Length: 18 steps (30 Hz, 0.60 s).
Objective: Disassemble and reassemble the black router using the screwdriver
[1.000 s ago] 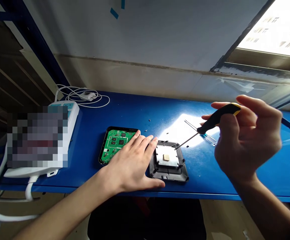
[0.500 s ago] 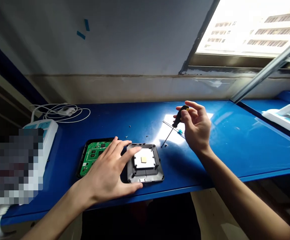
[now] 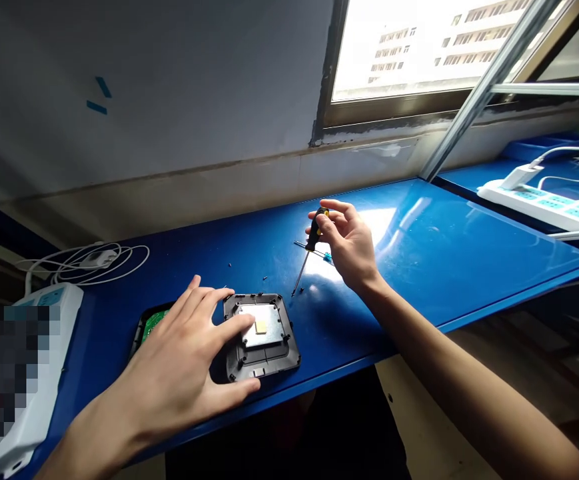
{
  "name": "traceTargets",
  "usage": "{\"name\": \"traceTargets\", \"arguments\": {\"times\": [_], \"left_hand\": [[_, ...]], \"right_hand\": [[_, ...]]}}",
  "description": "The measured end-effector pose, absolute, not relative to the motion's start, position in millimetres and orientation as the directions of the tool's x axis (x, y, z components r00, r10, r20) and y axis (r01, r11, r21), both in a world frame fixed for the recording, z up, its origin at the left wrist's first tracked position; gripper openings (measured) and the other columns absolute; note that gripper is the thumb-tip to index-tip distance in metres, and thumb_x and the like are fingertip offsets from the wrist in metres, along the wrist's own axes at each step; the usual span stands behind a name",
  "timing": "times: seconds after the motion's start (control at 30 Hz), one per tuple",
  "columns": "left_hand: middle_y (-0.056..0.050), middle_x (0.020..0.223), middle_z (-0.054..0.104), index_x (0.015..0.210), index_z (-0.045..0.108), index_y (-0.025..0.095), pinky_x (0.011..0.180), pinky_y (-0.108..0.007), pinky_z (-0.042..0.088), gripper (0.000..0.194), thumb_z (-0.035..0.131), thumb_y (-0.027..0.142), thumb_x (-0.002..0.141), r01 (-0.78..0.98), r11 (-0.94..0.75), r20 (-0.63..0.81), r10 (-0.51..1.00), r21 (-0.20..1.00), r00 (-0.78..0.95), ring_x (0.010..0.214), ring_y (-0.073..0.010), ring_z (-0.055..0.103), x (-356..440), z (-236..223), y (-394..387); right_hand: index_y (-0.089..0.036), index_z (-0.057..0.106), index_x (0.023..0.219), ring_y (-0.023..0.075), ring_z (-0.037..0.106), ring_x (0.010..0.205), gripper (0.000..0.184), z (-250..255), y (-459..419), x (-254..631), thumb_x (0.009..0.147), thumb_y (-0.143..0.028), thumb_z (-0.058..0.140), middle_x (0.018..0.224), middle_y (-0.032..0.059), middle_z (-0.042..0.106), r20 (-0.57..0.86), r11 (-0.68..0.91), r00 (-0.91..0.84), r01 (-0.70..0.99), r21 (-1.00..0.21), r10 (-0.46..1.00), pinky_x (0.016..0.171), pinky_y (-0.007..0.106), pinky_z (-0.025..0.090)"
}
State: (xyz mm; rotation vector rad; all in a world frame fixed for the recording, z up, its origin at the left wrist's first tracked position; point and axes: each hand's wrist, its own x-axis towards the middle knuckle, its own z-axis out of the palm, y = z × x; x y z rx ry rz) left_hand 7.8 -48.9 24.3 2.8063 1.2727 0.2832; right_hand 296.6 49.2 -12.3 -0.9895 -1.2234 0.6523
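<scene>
My right hand (image 3: 353,248) pinches a black and yellow screwdriver (image 3: 314,231) by its handle, the shaft slanting down to the left. Its tip has a small dark bit, perhaps a screw, beside another small screw (image 3: 302,289) on the bench. My left hand (image 3: 189,340) lies spread over the left side of a black plastic cover (image 3: 289,347). Its index finger reaches onto the silvery metal plate (image 3: 269,337) with a yellowish square pad (image 3: 260,327), and the thumb is at the front edge. Partly hidden behind this hand is a green circuit board (image 3: 154,323) in a black shell.
Tiny screws (image 3: 264,278) and a thin rod with a blue part (image 3: 328,257) lie on the blue bench (image 3: 449,267). At left are a coiled white cable (image 3: 100,259) and a white power strip (image 3: 62,340). A metal post (image 3: 462,127) rises at right, near another power strip (image 3: 544,200).
The view has turned to the right, so the bench items appear farther left. My right hand still holds the screwdriver low by the screw; my left hand covers more of the circuit board.
</scene>
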Motion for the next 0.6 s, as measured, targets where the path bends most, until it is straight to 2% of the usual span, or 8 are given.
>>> {"name": "traceTargets", "arguments": {"times": [0.13, 0.3, 0.4, 0.6], "left_hand": [[-0.011, 0.14, 0.059, 0.124, 0.072, 0.038, 0.103, -0.078, 0.051, 0.055, 0.076, 0.068, 0.078, 0.747, -0.662, 0.12, 0.748, 0.062, 0.653, 0.145, -0.0543, 0.043, 8.1, 34.4, -45.3], [-0.013, 0.138, 0.06, 0.124, 0.073, 0.037, 0.1, -0.074, 0.055, 0.055, 0.071, 0.071, 0.081, 0.723, -0.69, 0.103, 0.718, -0.025, 0.688, 0.14, -0.0524, 0.05, 15.2, 44.1, -41.7], [-0.013, 0.139, 0.061, 0.126, 0.073, 0.038, 0.098, -0.075, 0.056, 0.058, 0.069, 0.073, 0.08, 0.722, -0.689, 0.094, 0.717, -0.056, 0.691, 0.138, -0.0541, 0.051, 18.2, 45.7, -39.3], [-0.011, 0.142, 0.061, 0.127, 0.071, 0.041, 0.099, -0.074, 0.056, 0.058, 0.073, 0.072, 0.078, 0.755, -0.655, 0.063, 0.752, -0.041, 0.656, 0.143, -0.0545, 0.046, 7.1, 40.1, -42.8]], "right_hand": [[-0.024, 0.061, 0.117, 0.0165, 0.075, 0.084, 0.037, -10.3, 47.0, 295.5, 0.089, -0.045, 0.073, 0.102, 0.0033, 0.075, 0.465, 0.462, 0.246, 0.075, -0.884, 0.85, 0.078, 0.036, 0.065], [-0.026, 0.061, 0.116, 0.0163, 0.074, 0.083, 0.036, -8.5, 45.8, 296.7, 0.09, -0.047, 0.072, 0.1, 0.002, 0.073, 0.472, 0.476, 0.287, 0.061, -0.877, 0.834, 0.076, 0.036, 0.064], [-0.027, 0.061, 0.116, 0.0163, 0.073, 0.082, 0.036, -6.9, 45.6, 297.9, 0.089, -0.049, 0.073, 0.1, 0.0013, 0.073, 0.471, 0.483, 0.313, 0.042, -0.875, 0.825, 0.075, 0.035, 0.064], [-0.025, 0.059, 0.115, 0.0177, 0.074, 0.081, 0.042, -9.8, 54.2, 304.0, 0.087, -0.053, 0.074, 0.092, 0.0012, 0.071, 0.392, 0.422, 0.328, -0.023, -0.906, 0.86, 0.073, 0.036, 0.064]]}}
